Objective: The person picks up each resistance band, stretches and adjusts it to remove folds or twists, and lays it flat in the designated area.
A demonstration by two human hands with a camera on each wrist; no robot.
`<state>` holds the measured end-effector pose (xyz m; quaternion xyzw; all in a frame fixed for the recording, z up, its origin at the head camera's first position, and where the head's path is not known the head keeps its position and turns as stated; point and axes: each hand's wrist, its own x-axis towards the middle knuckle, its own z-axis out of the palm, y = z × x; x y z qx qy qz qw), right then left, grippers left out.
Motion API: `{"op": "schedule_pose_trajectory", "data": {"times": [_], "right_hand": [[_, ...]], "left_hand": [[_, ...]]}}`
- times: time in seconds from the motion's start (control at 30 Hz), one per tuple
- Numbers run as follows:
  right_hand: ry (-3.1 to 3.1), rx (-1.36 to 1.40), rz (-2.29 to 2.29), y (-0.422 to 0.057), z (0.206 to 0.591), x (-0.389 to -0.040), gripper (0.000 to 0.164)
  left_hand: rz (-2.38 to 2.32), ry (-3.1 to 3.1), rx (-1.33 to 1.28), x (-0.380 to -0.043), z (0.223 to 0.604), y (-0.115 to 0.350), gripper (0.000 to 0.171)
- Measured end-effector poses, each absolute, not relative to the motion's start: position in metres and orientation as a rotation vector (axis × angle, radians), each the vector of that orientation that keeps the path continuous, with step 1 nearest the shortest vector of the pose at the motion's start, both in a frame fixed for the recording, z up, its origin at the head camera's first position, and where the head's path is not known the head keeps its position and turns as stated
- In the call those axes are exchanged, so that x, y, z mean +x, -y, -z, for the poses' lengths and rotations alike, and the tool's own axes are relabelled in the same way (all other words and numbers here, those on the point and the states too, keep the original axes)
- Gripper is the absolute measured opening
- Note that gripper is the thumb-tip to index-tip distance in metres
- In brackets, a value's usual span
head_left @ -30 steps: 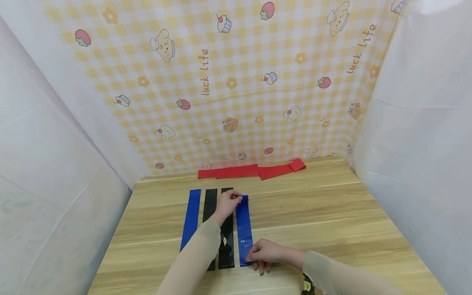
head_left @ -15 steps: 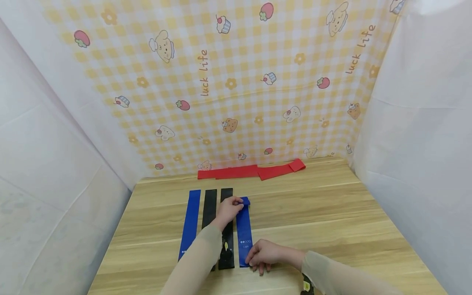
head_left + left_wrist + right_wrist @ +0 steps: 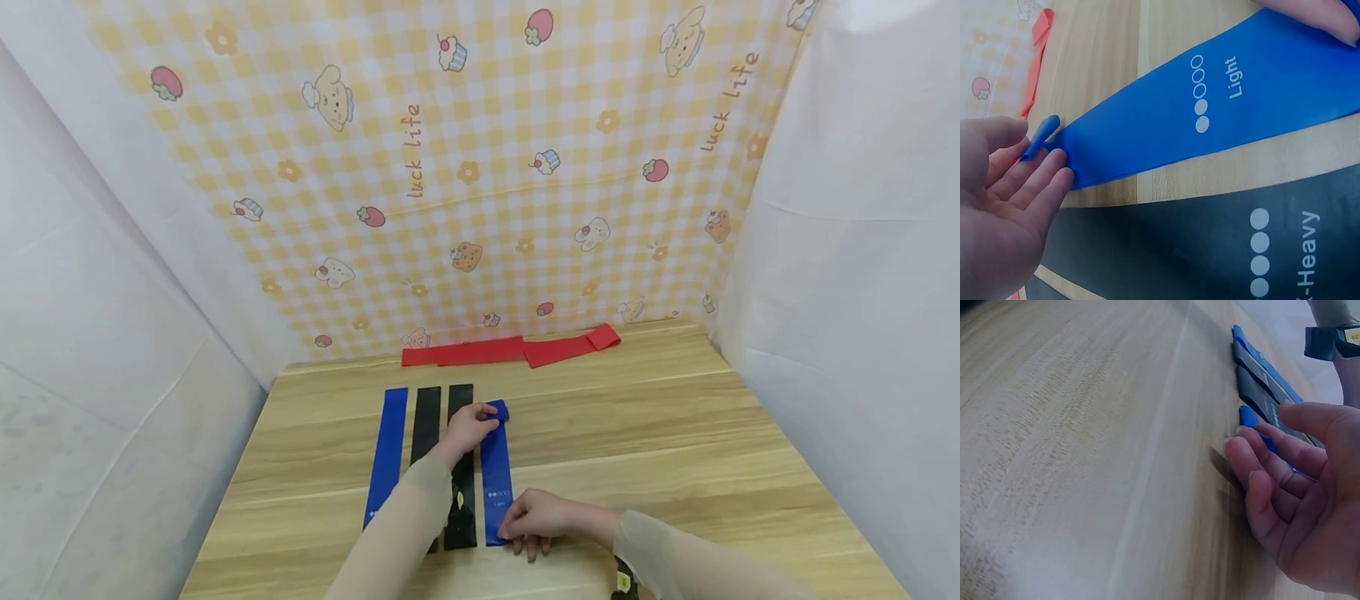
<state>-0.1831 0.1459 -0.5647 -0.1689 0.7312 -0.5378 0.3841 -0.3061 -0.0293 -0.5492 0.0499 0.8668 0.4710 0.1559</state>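
A blue resistance band marked "Light" lies flat, running away from me. At its far end my left hand pinches the end, which is folded over toward me. The left wrist view shows this curled end between thumb and fingers. My right hand holds the near right corner of the same band with thumb and forefinger, the other fingers bent beside it on the table. Immediately left lies a black band, partly covered by my left hand and wrist; its lettering reads "X-Heavy" in the left wrist view.
Farther left are another black band and a second blue band, partly behind my left sleeve. Red bands lie end to end along the back edge of the wooden table, against a checked cloth.
My left hand has drawn the blue band's far end slightly toward me and folded it over on itself. The right hand has stayed at the near corner.
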Motion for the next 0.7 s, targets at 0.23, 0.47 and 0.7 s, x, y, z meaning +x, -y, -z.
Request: {"op": "schedule_pose_trajectory", "data": {"times": [0.23, 0.47, 0.7], "right_hand": [[-1.832, -0.444, 1.335, -0.151, 0.561, -0.187, 0.02], [-1.736, -0.522, 1.278, -0.159, 0.553, -0.193, 0.023], [-1.761, -0.573, 1.194, -0.166, 0.549, -0.2, 0.024]], "left_hand": [[-1.41, -2.415, 0.167, -0.305, 0.552, 0.03, 0.056], [-1.461, -2.376, 0.168, -0.306, 0.551, 0.031, 0.075], [-1.479, -2.361, 0.221, -0.305, 0.548, 0.032, 0.075]]}}
